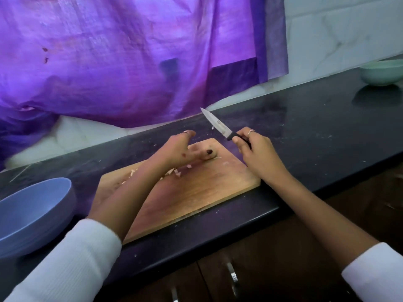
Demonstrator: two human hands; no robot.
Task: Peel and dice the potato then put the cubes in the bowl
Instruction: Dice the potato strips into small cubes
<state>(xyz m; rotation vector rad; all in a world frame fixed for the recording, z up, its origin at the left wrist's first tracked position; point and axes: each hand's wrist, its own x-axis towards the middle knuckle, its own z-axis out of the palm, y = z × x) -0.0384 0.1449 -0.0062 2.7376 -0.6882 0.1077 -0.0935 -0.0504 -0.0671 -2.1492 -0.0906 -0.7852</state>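
The potato sat near the far end of the cutting board, on the dark bench, pinned under the fingertips of her left hand, whose fingers lay mostly straight across it. Her right hand was wrapped around the handle of the knife, blade raised up and away, just right of the potato (so the cut would have to come down leftward). The blue bowl waited well off to her left.

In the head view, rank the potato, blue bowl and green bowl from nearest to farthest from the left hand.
1. Potato, under the left hand's fingertips on the board.
2. Blue bowl, at the left edge.
3. Green bowl, far right, at the back.
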